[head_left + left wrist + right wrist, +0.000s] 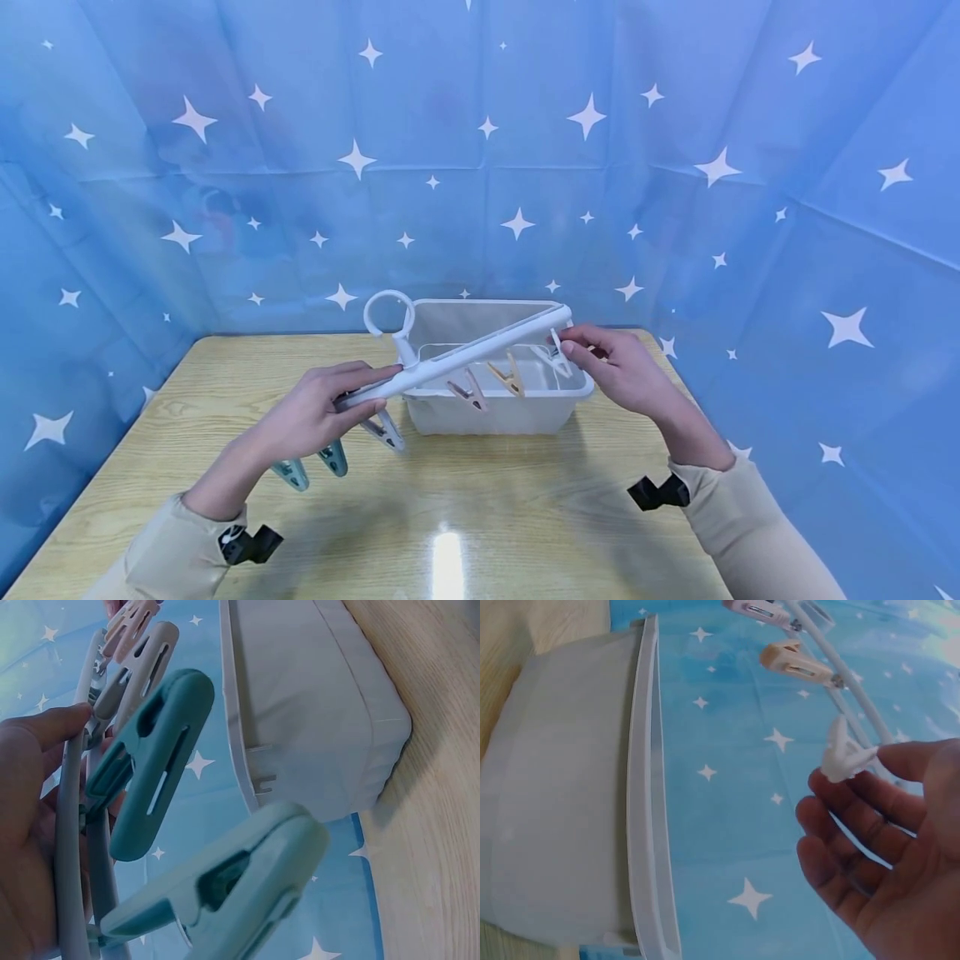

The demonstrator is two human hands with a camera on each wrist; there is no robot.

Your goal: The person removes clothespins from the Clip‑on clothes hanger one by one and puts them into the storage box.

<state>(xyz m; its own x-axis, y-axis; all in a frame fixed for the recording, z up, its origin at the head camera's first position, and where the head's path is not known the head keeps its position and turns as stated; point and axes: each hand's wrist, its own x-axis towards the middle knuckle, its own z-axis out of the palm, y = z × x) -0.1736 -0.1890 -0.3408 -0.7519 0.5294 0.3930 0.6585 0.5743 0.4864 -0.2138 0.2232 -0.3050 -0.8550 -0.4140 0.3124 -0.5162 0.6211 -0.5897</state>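
A white clip hanger [480,346] with a round hook [390,312] slants up to the right over a bin. My left hand [322,408] grips its lower left part, thumb and fingers on either side of the bar. At the raised right end, my right hand [618,367] pinches a white clip [844,754] between thumb and fingers. A yellow clip [507,377] and a pinkish clip [469,392] hang mid-bar, and a greyish clip [385,432] hangs near my left fingers. In the left wrist view, a dark teal clip [161,772] and a light green clip [247,877] hang nearest.
Behind and below the hanger, a light grey plastic bin [487,415] stands on the wooden table [517,500]. Blue star-patterned cloth [465,200] surrounds the table at the back and sides. Dark wrist cameras [660,493] sit on both sleeves.
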